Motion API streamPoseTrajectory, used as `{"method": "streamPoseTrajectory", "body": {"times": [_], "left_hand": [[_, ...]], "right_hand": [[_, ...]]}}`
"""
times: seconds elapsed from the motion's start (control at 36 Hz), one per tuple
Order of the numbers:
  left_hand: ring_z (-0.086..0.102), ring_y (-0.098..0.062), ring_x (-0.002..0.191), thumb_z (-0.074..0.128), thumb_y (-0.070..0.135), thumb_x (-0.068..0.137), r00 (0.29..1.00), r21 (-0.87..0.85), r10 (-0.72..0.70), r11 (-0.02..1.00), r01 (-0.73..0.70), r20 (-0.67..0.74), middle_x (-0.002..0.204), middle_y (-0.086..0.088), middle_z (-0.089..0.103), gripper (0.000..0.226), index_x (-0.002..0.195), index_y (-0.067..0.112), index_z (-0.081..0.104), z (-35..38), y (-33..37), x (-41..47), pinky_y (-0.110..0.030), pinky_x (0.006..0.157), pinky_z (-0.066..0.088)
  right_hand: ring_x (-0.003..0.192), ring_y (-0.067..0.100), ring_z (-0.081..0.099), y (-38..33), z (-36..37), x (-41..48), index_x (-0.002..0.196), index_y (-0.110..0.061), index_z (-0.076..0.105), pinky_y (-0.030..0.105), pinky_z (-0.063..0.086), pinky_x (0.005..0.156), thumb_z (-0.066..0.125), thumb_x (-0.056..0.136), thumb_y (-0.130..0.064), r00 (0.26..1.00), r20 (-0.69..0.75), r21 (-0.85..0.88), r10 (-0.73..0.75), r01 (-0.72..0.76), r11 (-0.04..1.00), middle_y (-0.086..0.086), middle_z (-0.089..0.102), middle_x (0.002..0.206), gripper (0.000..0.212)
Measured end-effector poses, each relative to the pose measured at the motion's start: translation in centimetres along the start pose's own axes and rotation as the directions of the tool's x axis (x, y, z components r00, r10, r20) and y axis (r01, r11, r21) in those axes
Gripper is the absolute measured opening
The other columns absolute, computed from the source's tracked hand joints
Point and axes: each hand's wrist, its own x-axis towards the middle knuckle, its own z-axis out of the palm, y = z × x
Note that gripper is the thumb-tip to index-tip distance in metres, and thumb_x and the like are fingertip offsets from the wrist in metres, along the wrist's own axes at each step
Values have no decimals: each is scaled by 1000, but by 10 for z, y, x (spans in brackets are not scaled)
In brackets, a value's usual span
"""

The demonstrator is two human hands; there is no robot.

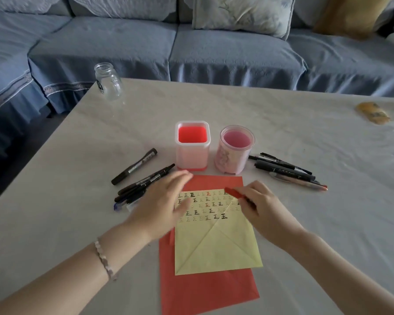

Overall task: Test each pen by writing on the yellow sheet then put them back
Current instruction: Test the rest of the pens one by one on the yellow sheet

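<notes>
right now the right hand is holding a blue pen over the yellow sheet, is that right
No. The pen in the right hand is red, not blue; the head view shows it. The right hand does hold it over the yellow sheet.

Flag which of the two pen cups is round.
The pink cup on the right, beside the right pile of pens. The left cup is square with a red base.

Table [214, 105]: red sheet [203, 289], pens [284, 167], two holders [192, 153], jar [108, 81].
</notes>
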Motion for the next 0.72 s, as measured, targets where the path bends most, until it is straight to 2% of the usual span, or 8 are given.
{"method": "streamPoseTrajectory", "body": {"times": [0.11, 0.22, 0.31, 0.39, 0.47, 0.53, 0.61, 0.72], "left_hand": [[40, -8, 117, 41, 40, 88, 976, 39, 193, 979, -198, 100, 127, 0, 56, 52, 132, 13, 45, 8, 34, -8, -20, 102, 27], [62, -9, 80, 38, 36, 88, 963, 143, 262, 952, -269, 63, 91, 7, 66, 42, 119, 11, 52, 20, 45, -11, -21, 68, 50], [60, -10, 61, 50, 25, 86, 954, 199, 288, 933, -300, 86, 73, 10, 60, 17, 99, 16, 57, 24, 39, -12, -21, 54, 46], [46, -4, 60, 33, 23, 99, 987, 177, 94, 977, -117, 133, 74, 17, 46, 17, 103, 17, 49, 12, 43, -10, -16, 52, 31], [38, -5, 50, 23, 28, 100, 997, 12, -58, 998, 58, 50, 65, 12, 41, 19, 98, 20, 40, 10, 39, -15, -21, 48, 31], [43, -6, 53, 25, 31, 99, 996, -133, -80, 987, 85, 48, 72, 7, 52, 19, 94, 20, 40, 7, 42, -17, -22, 52, 35], [50, -3, 69, 31, 31, 98, 994, -272, -26, 961, 53, 103, 84, 9, 54, 22, 106, 18, 47, 4, 49, -18, -21, 61, 39], [46, 1, 70, 36, 22, 99, 986, -324, 114, 944, -69, 122, 76, 15, 45, 11, 92, 24, 44, 8, 63, -22, -13, 60, 32]], "right_hand": [[80, 2, 50, -21, 0, -5, 109, -19, 67, 10, 39, 69, 55, 88, -7, 993, 112, 117, -46, 33, 993, -7, 53, 89, 27], [82, 3, 55, -29, 2, -10, 96, -17, 72, 13, 45, 74, 65, 82, -6, 986, 128, 148, -111, 92, 985, -5, 63, 86, 19], [81, 2, 59, -28, 5, -13, 85, -22, 70, 22, 49, 76, 72, 79, -16, 999, 36, 130, -33, 28, 991, -17, 62, 81, 9], [76, -1, 48, -26, 9, -15, 72, -22, 62, 15, 41, 72, 74, 75, -16, 971, -204, -16, -124, 123, 992, -20, 52, 72, 13], [55, 4, 41, -35, 10, -17, 63, -20, 52, 14, 35, 53, 72, 77, -25, 962, -244, 171, 121, -80, 982, -12, 44, 52, 25], [43, 7, 33, -39, 12, -17, 69, -18, 54, 17, 28, 44, 67, 79, -34, 955, -84, 361, 283, -236, 902, -9, 40, 44, 23], [40, 9, 29, -47, 14, -16, 85, -11, 55, 18, 26, 42, 60, 86, -30, 946, 110, 634, 305, -303, 712, -5, 35, 44, 20], [36, 8, 29, -56, 17, -16, 67, -7, 42, 16, 25, 37, 54, 91, -15, 931, 136, 809, 339, -302, 505, -4, 35, 41, 28]]}}
